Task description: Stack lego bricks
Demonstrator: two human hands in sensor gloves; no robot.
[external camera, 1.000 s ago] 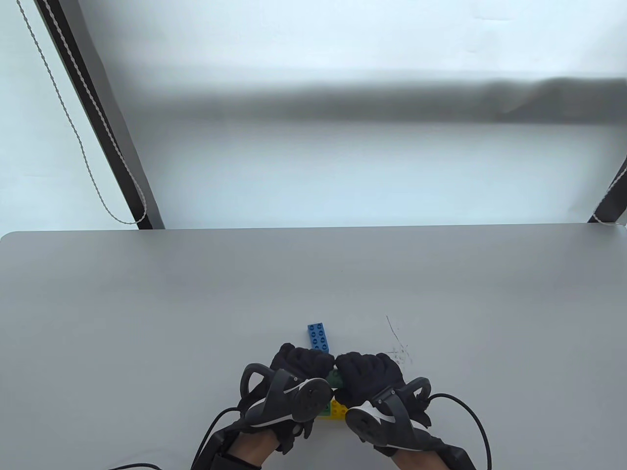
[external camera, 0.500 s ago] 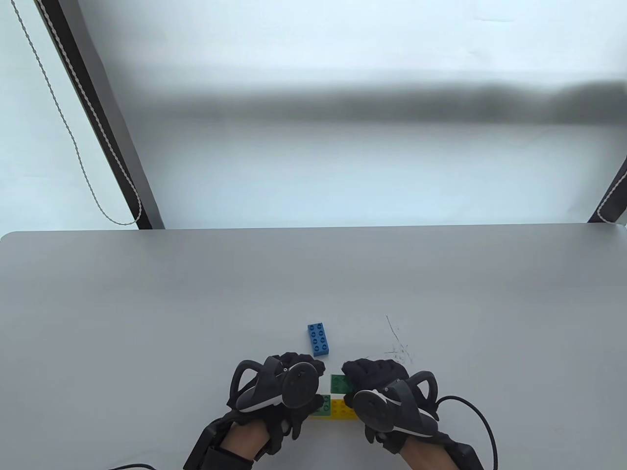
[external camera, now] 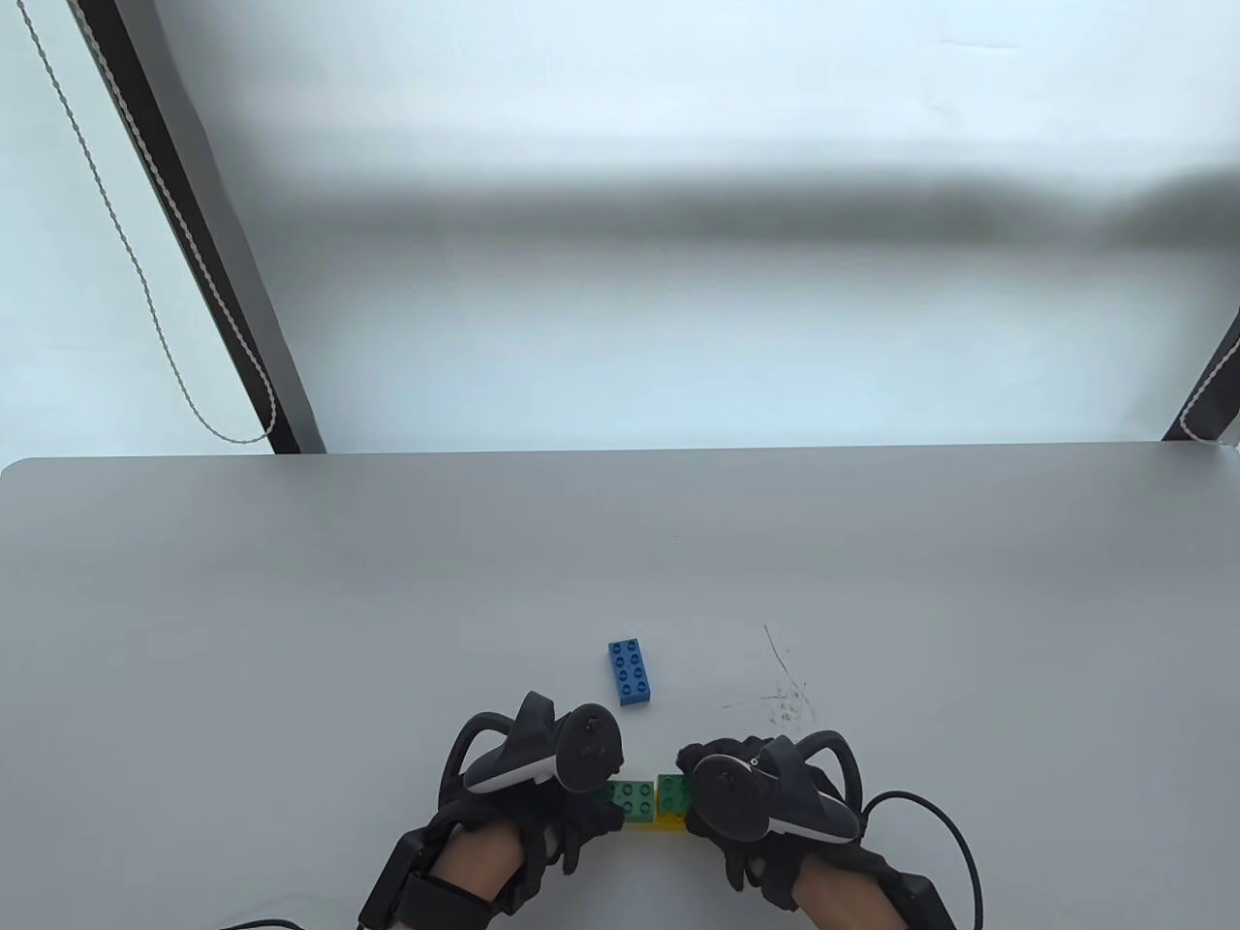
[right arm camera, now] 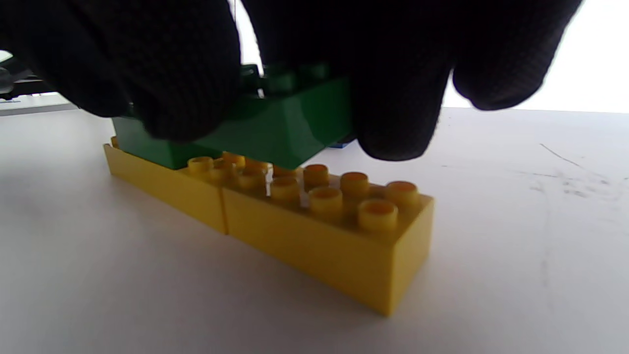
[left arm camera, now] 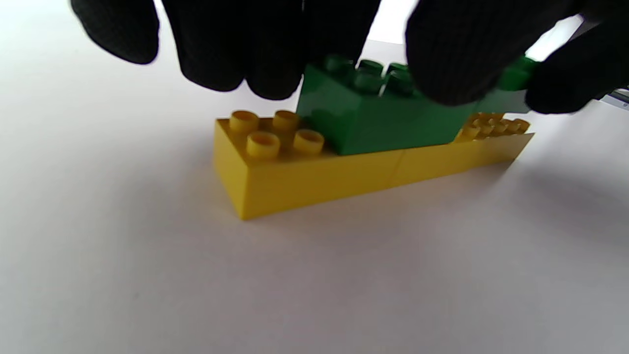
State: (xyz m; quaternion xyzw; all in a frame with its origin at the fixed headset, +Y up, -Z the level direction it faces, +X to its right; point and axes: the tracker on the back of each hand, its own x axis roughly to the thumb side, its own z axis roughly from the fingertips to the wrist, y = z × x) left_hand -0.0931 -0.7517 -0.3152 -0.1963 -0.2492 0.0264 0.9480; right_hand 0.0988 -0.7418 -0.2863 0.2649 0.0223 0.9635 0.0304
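Observation:
Two yellow bricks (external camera: 668, 823) lie end to end on the table near the front edge. A green brick (external camera: 630, 796) sits on the left yellow one (left arm camera: 295, 182). My left hand (external camera: 593, 806) grips this green brick (left arm camera: 373, 118) with its fingers (left arm camera: 245, 49) on it. My right hand (external camera: 694, 790) holds a second green brick (external camera: 673, 790) beside the first. In the right wrist view this second brick (right arm camera: 290, 128) is tilted just above the studs of the right yellow brick (right arm camera: 324, 231). A blue brick (external camera: 631, 670) lies alone farther back.
The grey table (external camera: 291, 630) has scratch marks (external camera: 785, 693) right of the blue brick. Glove cables (external camera: 930, 823) trail off the front edge. A dark post (external camera: 194, 232) with a cord stands beyond the far left edge.
My right hand has brought its green brick towards me, from behind the yellow row to over it, beside the first green brick. My left hand has shifted slightly left and nearer.

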